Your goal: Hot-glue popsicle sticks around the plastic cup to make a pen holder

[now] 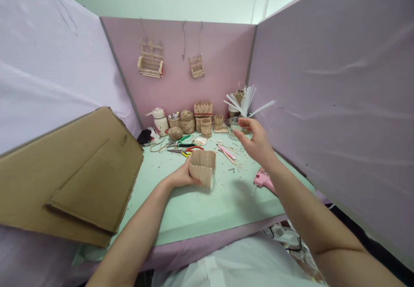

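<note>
My left hand [181, 176] grips the side of a small box made of wooden craft sticks [202, 166], which rests on the pale green tabletop [200, 205]. My right hand [257, 140] is raised above the table to the right, fingers spread and holding nothing. It hovers just in front of a clear cup [236, 125] and a bundle of white glue sticks [246, 99] at the back right. A pink glue gun [263, 180] lies on the table under my right forearm.
Large cardboard sheets [74, 175] lean over the table's left side. At the back stand twine-wrapped pots [187, 121], a white bottle [160, 121], scissors and pliers [184, 147]. Stick crafts [150, 60] hang on the pink partition. Purple panels wall in both sides.
</note>
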{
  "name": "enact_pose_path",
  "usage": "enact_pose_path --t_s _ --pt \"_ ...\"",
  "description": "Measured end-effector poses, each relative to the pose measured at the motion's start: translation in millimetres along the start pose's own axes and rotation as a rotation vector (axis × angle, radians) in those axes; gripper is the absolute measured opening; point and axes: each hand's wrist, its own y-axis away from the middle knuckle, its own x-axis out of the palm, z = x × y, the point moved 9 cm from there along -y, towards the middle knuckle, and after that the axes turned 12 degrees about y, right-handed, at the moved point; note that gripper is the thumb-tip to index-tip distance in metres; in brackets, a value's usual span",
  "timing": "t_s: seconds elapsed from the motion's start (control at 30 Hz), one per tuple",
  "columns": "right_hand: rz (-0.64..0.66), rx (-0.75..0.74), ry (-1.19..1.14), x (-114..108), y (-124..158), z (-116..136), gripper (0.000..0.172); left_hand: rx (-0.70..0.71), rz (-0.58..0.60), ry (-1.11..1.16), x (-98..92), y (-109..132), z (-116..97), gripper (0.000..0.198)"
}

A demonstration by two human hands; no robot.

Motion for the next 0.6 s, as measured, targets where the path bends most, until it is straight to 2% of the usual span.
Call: enact_pose_path --t_s 0.03,0.1,0.17,0.27,0.33,0.43,0.6 --pt "0.033 -0.011 0.037 1.0 -12.4 -5.6 0.034 -0.018 0.0 0.003 -1.9 0.3 0.8 0.121" --pt "0.175 0.018 0.17 19.5 -35.6 -24.6 0.028 -0.054 0.021 0.008 -3.0 1.0 2.3 0.118" --pt "0.39 0.072 0.376 54.3 -52.2 -51.0 0.027 -0.075 0.054 0.011 -1.5 1.7 3.5 0.112" --pt "0.572 0.103 0.5 106.8 -68.3 -83.7 0.018 -0.072 0.098 0.012 2.5 2.6 4.6 0.109" --pt "0.667 0.122 0.554 141.5 -71.7 -102.8 0.017 -0.064 0.105 0.009 4.0 3.1 4.9 0.113" --pt "0.789 0.161 0.625 186.6 -69.8 -127.5 0.029 -0.063 0.109 0.017 5.6 4.1 4.3 0.116" --pt "0.873 0.243 0.694 235.5 -68.6 -153.7 0.036 -0.107 0.089 0.059 5.4 6.6 5.8 0.114"
